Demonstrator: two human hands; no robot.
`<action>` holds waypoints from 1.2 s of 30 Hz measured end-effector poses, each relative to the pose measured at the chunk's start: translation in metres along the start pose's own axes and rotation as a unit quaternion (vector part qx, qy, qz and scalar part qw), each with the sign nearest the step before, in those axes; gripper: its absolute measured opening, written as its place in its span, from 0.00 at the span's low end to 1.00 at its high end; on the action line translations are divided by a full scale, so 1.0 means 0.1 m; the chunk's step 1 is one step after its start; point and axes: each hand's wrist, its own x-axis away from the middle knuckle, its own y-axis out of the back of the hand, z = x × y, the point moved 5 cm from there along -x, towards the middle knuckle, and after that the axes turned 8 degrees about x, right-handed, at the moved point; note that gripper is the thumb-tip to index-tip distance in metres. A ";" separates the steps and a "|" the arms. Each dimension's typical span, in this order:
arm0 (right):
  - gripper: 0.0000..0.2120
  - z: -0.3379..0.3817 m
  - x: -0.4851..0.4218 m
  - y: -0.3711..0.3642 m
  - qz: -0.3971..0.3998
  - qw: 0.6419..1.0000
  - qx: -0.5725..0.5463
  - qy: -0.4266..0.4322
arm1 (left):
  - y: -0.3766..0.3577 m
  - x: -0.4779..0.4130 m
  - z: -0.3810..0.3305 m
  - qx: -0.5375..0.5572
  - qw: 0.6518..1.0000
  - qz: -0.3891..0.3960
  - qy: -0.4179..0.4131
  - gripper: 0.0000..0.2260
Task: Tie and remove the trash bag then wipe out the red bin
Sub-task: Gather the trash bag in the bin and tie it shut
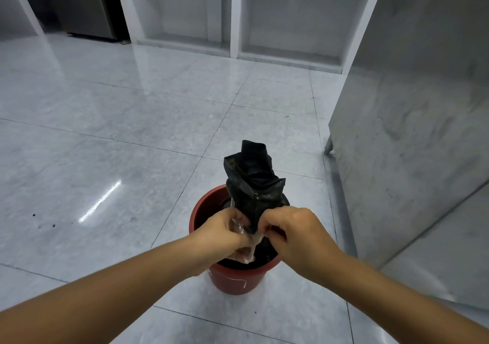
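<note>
A round red bin [232, 281] stands on the tiled floor just in front of me. A black trash bag [251, 182] sits in it, its top gathered into an upright bunch rising above the rim. My left hand [227, 228] and my right hand [293, 231] both pinch the bag's neck over the bin, fingers closed, knuckles nearly touching. A crumpled piece of clear plastic [244, 248] hangs under my left hand. The bag's lower part is hidden inside the bin.
A grey marbled counter side [412, 121] stands close on the right, with a metal foot [329, 145]. White open cabinet bays [235, 21] line the far wall; a steel appliance [82, 5] sits far left. Glossy grey floor tiles [105, 132] spread left, with small dark specks [43, 223].
</note>
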 end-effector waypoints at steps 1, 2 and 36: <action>0.09 0.00 0.00 0.01 -0.012 1.000 -0.006 0.013 | 0.02 0.02 -0.02 -0.008 1.000 0.005 -0.003 0.17; 0.09 0.01 0.00 0.00 -0.025 0.999 -0.017 0.020 | 0.04 0.04 -0.03 -0.016 1.000 0.010 -0.004 0.17; 0.10 -0.02 -0.02 -0.35 0.023 1.000 0.000 -0.014 | 0.07 0.18 -0.04 -0.160 0.965 -0.097 -0.184 0.12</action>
